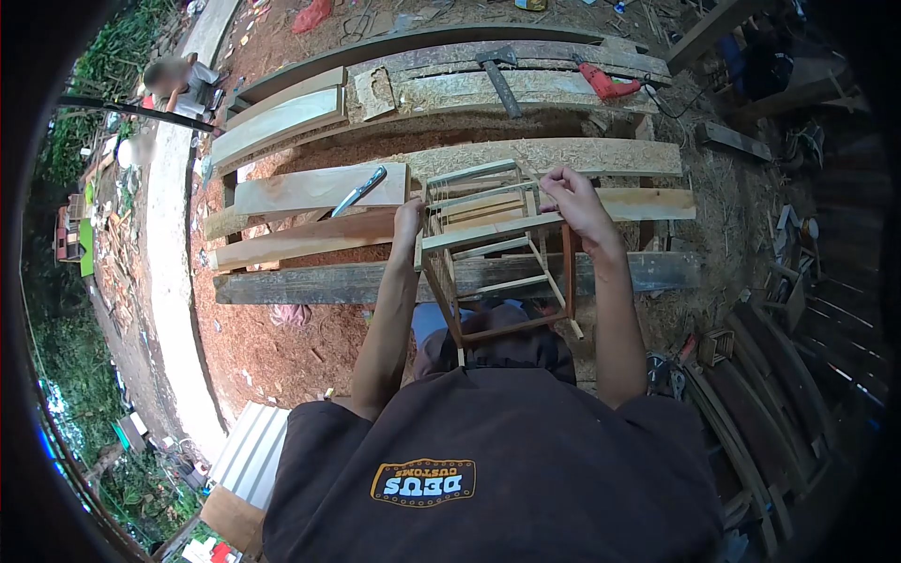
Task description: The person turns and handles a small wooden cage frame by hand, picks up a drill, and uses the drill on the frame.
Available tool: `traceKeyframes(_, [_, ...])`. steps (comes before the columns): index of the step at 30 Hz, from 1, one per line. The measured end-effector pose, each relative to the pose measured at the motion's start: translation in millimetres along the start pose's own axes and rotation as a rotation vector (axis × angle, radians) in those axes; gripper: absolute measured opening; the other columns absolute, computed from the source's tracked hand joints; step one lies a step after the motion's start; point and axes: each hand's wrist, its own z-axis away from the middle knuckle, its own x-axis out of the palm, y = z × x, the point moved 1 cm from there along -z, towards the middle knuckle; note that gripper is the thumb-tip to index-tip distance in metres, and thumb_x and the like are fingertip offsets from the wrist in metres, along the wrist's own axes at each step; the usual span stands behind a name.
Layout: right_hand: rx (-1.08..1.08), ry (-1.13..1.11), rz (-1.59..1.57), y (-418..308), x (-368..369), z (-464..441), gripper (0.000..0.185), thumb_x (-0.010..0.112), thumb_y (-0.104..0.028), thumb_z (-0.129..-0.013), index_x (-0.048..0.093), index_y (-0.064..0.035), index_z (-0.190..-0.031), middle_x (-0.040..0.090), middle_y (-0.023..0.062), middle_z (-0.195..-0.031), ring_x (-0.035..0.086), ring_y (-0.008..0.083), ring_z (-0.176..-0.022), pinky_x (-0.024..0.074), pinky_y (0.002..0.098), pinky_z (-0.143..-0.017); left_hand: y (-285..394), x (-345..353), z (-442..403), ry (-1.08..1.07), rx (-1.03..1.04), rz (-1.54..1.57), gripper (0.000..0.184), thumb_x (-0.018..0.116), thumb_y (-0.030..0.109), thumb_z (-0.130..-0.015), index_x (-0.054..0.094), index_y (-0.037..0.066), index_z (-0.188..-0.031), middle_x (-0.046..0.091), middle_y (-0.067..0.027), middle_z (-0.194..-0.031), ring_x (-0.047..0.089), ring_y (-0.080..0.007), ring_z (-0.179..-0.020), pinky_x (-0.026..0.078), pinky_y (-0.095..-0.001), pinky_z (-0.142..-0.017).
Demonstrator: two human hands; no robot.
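Observation:
A small, light-wood cage frame (493,230) with thin bars along its left side rests against my lap and the bench's near edge. My left hand (409,225) is closed around its left side. At the upper right corner of the frame, my right hand (577,208) pinches with thumb and forefinger. What lies between those fingertips is too small to make out. Left of the frame, a knife-like tool with a blue-grey handle (359,190) lies on a pale board (291,192).
Long planks (450,272) with gaps between them form the bench, strewn with shavings. A hatchet (499,83) and a red power drill (608,83) lie at the far side. Another person (183,89) sits at the far left. Curved boards (741,413) stand at the right.

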Motion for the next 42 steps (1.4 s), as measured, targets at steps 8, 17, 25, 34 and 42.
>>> traceKeyframes(8, [-0.098,0.111,-0.01,-4,6,51,0.021,0.061,-0.024,-0.103,0.061,-0.003,-0.104,0.061,0.0053,-0.097,0.064,0.0127,-0.083,0.0514,0.0272,-0.075,44,9,35,0.125,0.144,-0.226,0.035,0.068,0.017,-0.091,0.057,0.005,-0.122,0.062,-0.0039,-0.082,0.051,-0.009,-0.058,0.038,-0.0262,-0.047])
traceKeyframes(17, [-0.32,0.342,-0.162,-22,49,189,0.018,0.061,-0.018,-0.101,0.064,-0.0009,-0.106,0.065,0.004,-0.1,0.06,0.0102,-0.087,0.049,0.0269,-0.077,51,7,122,-0.004,0.356,-0.095,0.031,0.067,0.015,-0.094,0.051,0.005,-0.118,0.059,-0.0041,-0.089,0.052,-0.0087,-0.074,0.042,-0.0238,-0.065])
traceKeyframes(25, [-0.348,0.659,-0.18,28,71,309,0.018,0.059,-0.017,-0.103,0.062,-0.0007,-0.11,0.066,0.0078,-0.114,0.065,0.0122,-0.086,0.0512,0.0265,-0.078,15,26,286,-0.267,0.057,-0.006,0.052,0.056,0.02,-0.099,0.042,-0.001,-0.145,0.056,-0.0155,-0.137,0.05,-0.0239,-0.13,0.037,-0.0337,-0.11])
traceKeyframes(34, [-0.337,0.987,-0.176,51,38,400,0.023,0.057,-0.021,-0.105,0.062,0.0012,-0.109,0.068,0.0075,-0.103,0.065,0.0126,-0.087,0.0521,0.0251,-0.075,-31,74,334,-0.511,0.044,0.063,0.065,0.055,0.01,-0.098,0.029,-0.002,-0.157,0.041,-0.0204,-0.157,0.046,-0.0252,-0.141,0.04,-0.0347,-0.112])
traceKeyframes(42, [-0.34,1.152,-0.218,70,-46,425,0.022,0.055,-0.02,-0.106,0.059,0.0009,-0.107,0.069,0.0084,-0.104,0.066,0.0138,-0.087,0.0551,0.0311,-0.08,-28,180,344,-0.774,0.552,-0.228,0.068,0.054,0.005,-0.098,0.024,0.001,-0.16,0.033,-0.0167,-0.163,0.029,-0.0262,-0.151,0.028,-0.0367,-0.12])
